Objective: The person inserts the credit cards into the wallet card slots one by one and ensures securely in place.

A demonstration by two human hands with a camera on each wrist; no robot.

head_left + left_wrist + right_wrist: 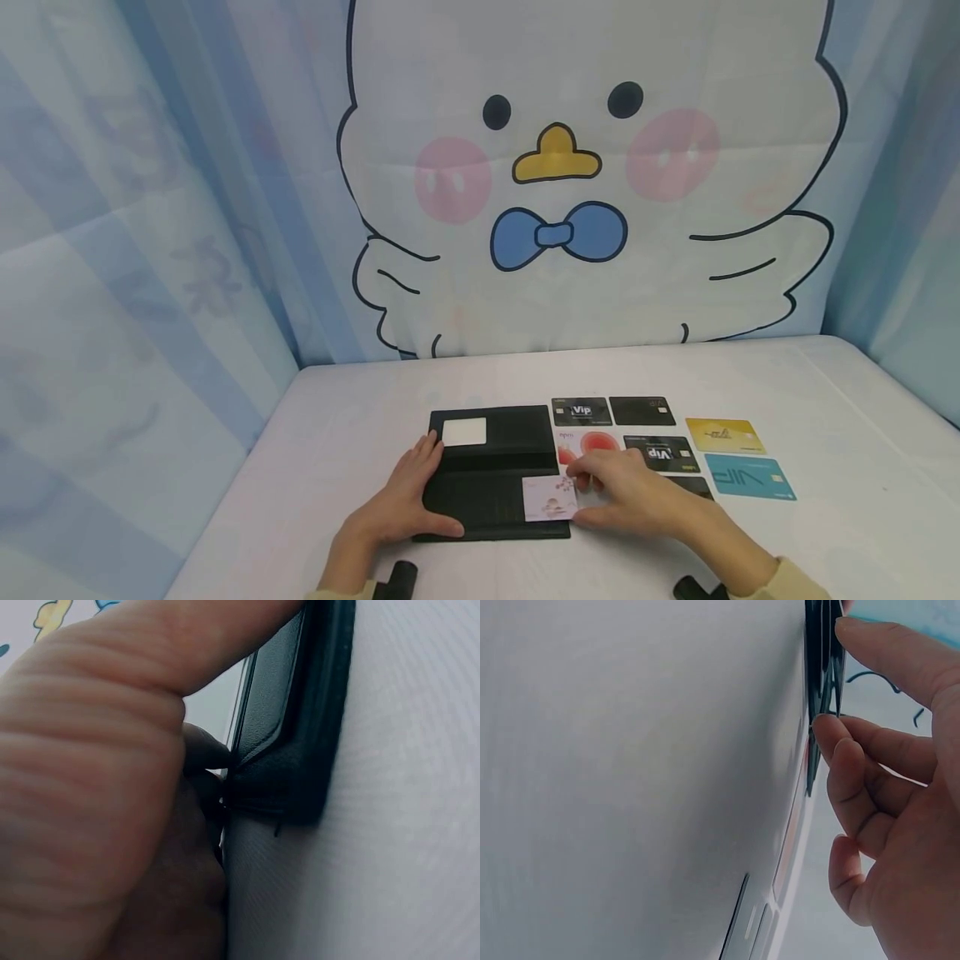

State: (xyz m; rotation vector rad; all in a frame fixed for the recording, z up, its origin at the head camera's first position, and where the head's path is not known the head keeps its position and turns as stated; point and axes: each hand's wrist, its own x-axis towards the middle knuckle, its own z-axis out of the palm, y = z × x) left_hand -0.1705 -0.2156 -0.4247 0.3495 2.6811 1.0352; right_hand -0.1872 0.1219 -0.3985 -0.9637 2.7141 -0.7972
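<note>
An open black card wallet (487,500) lies flat on the table. Its upper half bears a white rectangle (464,432). My left hand (405,492) rests spread along the wallet's left side, the thumb lying over its lower left corner; in the left wrist view the thumb reaches across the wallet's edge (307,765). With thumb and fingertips my right hand (630,493) pinches the right edge of a pale pink card (549,498), which overlaps the lower right of the wallet. The slots under that card are hidden.
To the right lie a black Vip card (581,412), a plain black card (642,411), another black Vip card (662,454), a yellow card (725,435) and a blue VIP card (750,477). My right hand partly covers a red-and-pink card (598,440) and a dark card (693,486).
</note>
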